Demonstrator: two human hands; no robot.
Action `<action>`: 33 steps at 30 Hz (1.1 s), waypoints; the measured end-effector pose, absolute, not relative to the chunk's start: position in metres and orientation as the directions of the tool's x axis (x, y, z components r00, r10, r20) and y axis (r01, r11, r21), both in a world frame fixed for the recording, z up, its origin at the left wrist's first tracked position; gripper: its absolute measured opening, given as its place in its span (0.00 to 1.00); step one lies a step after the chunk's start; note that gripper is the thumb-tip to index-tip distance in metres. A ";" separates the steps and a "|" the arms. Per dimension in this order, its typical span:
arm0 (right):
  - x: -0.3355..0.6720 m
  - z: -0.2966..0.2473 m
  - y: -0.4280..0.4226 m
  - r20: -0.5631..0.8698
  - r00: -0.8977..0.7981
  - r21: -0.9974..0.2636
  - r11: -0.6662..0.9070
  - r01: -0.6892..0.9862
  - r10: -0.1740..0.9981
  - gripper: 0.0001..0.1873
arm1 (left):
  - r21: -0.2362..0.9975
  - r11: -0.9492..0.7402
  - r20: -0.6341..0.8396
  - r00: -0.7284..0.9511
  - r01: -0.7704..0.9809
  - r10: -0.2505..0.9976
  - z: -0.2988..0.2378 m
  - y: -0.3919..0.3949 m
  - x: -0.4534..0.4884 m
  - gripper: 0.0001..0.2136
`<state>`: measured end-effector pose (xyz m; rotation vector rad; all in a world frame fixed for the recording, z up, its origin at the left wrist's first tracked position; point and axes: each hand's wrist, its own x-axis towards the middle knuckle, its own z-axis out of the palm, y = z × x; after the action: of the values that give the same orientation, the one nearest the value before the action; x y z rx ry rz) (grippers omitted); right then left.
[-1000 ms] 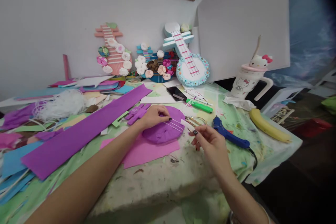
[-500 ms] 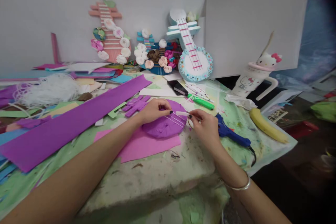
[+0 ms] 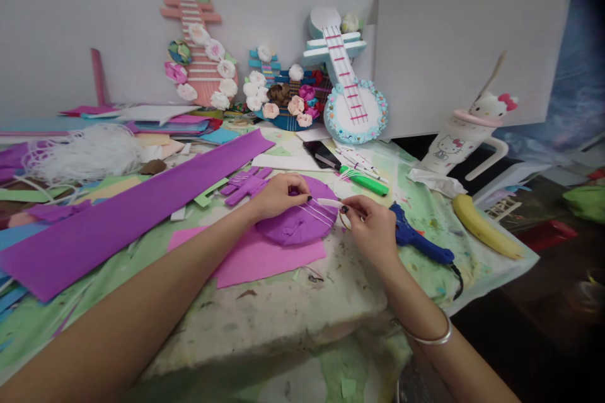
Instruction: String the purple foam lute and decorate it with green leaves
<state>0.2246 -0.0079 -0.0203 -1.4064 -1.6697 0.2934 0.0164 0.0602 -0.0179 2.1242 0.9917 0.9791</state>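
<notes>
strings, thin and white, are running across a round purple piece, which is lying partly over a pink sheet on the cloth-covered table. the left hand is reaching over its upper part, thumb and fingers bunching near the strings; whether they are gripping one, i cannot tell. the right hand is pinching a white strip between thumb and fingers, and the strip is pointing over the round piece toward the left fingertips. a purple crossed piece is sitting just beyond the left hand. a blue glue gun is lying just right of the right hand, and a green-handled tool is resting farther back, near a dark phone.
</notes>
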 end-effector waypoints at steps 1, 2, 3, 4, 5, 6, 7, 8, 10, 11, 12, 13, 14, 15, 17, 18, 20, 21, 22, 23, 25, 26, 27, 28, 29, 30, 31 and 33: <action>0.225 -0.021 -0.008 0.476 0.060 -0.678 0.323 0.661 0.877 0.08 | 0.745 -0.547 0.369 0.449 0.380 0.814 -0.018 0.060 0.017 0.03; 0.225 -0.021 -0.008 0.476 0.061 -0.678 0.322 0.661 0.877 0.09 | 0.744 -0.548 0.368 0.450 0.382 0.813 -0.018 0.060 0.017 0.03; 0.226 -0.021 -0.008 0.474 0.062 -0.679 0.320 0.661 0.878 0.09 | 0.742 -0.550 0.368 0.452 0.384 0.813 -0.018 0.061 0.017 0.03; 0.226 -0.021 -0.008 0.471 0.063 -0.681 0.317 0.660 0.880 0.09 | 0.740 -0.551 0.369 0.453 0.386 0.812 -0.019 0.061 0.017 0.03; 0.227 -0.021 -0.008 0.467 0.064 -0.684 0.315 0.658 0.882 0.09 | 0.737 -0.553 0.369 0.454 0.389 0.811 -0.019 0.061 0.017 0.03; 0.227 -0.021 -0.008 0.465 0.067 -0.687 0.312 0.656 0.883 0.09 | 0.735 -0.553 0.369 0.453 0.392 0.811 -0.019 0.061 0.017 0.03; 0.228 -0.021 -0.009 0.464 0.070 -0.689 0.310 0.655 0.883 0.09 | 0.733 -0.553 0.370 0.450 0.396 0.813 -0.019 0.062 0.017 0.03; 0.229 -0.021 -0.009 0.466 0.075 -0.693 0.311 0.651 0.882 0.09 | 0.732 -0.552 0.372 0.444 0.400 0.815 -0.019 0.062 0.017 0.03; 0.230 -0.021 -0.010 0.471 0.092 -0.706 0.312 0.635 0.878 0.08 | 0.733 -0.549 0.375 0.433 0.402 0.819 -0.020 0.062 0.017 0.03; 0.231 -0.021 -0.010 0.469 0.103 -0.719 0.312 0.621 0.877 0.07 | 0.735 -0.546 0.377 0.427 0.401 0.822 -0.020 0.062 0.017 0.03; 0.232 -0.021 -0.011 0.465 0.114 -0.734 0.310 0.605 0.878 0.07 | 0.739 -0.542 0.377 0.422 0.400 0.825 -0.021 0.062 0.017 0.03; 0.233 -0.020 -0.012 0.458 0.126 -0.751 0.307 0.585 0.880 0.07 | 0.742 -0.539 0.377 0.417 0.398 0.827 -0.021 0.062 0.017 0.03; 0.235 -0.019 -0.013 0.453 0.139 -0.767 0.305 0.564 0.881 0.07 | 0.744 -0.536 0.376 0.412 0.399 0.830 -0.021 0.062 0.016 0.03; 0.237 -0.018 -0.014 0.450 0.149 -0.781 0.307 0.544 0.881 0.07 | 0.745 -0.533 0.377 0.406 0.401 0.832 -0.021 0.062 0.016 0.03; 0.241 -0.013 -0.018 0.455 0.171 -0.794 0.311 0.523 0.874 0.07 | 0.743 -0.532 0.379 0.400 0.406 0.834 -0.021 0.062 0.015 0.03; 0.243 -0.010 -0.020 0.460 0.184 -0.798 0.313 0.515 0.869 0.07 | 0.744 -0.533 0.380 0.401 0.403 0.834 -0.021 0.062 0.014 0.03; 0.250 -0.005 -0.024 0.463 0.216 -0.810 0.311 0.497 0.860 0.07 | 0.750 -0.537 0.378 0.417 0.385 0.827 -0.021 0.063 0.012 0.04; 0.254 -0.002 -0.026 0.459 0.235 -0.820 0.307 0.483 0.856 0.08 | 0.753 -0.541 0.377 0.428 0.374 0.821 -0.020 0.063 0.011 0.04; 0.258 0.001 -0.028 0.455 0.255 -0.832 0.305 0.464 0.853 0.08 | 0.755 -0.545 0.376 0.440 0.366 0.816 -0.020 0.063 0.011 0.04; 0.262 0.003 -0.030 0.450 0.271 -0.843 0.304 0.444 0.851 0.08 | 0.754 -0.548 0.375 0.447 0.363 0.812 -0.020 0.063 0.011 0.04; 0.272 0.007 -0.035 0.449 0.299 -0.853 0.304 0.425 0.842 0.09 | 0.744 -0.550 0.375 0.443 0.380 0.814 -0.020 0.063 0.011 0.04; 0.277 0.008 -0.037 0.454 0.311 -0.853 0.305 0.424 0.835 0.09 | 0.736 -0.549 0.376 0.436 0.396 0.818 -0.020 0.063 0.012 0.04; 0.282 0.010 -0.038 0.461 0.323 -0.850 0.307 0.429 0.826 0.09 | 0.727 -0.549 0.376 0.429 0.412 0.821 -0.020 0.062 0.013 0.04; 0.287 0.011 -0.040 0.473 0.335 -0.843 0.308 0.441 0.815 0.09 | 0.719 -0.548 0.376 0.423 0.427 0.824 -0.020 0.062 0.015 0.04; 0.293 0.011 -0.042 0.486 0.347 -0.833 0.305 0.462 0.802 0.09 | 0.712 -0.548 0.377 0.420 0.440 0.826 -0.020 0.061 0.016 0.04; 0.299 0.012 -0.043 0.502 0.362 -0.820 0.301 0.487 0.785 0.09 | 0.705 -0.549 0.377 0.418 0.449 0.827 -0.020 0.061 0.017 0.04; 0.305 0.011 -0.043 0.519 0.378 -0.806 0.292 0.515 0.767 0.09 | 0.700 -0.549 0.378 0.417 0.456 0.827 -0.019 0.060 0.018 0.04; 0.318 0.010 -0.043 0.554 0.413 -0.775 0.267 0.573 0.723 0.09 | 0.691 -0.549 0.382 0.408 0.470 0.830 -0.019 0.060 0.020 0.04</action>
<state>0.3181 -0.0428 0.0099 -1.4034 -1.2538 0.1492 0.0202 0.0596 -0.0186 2.1854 1.1053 0.9901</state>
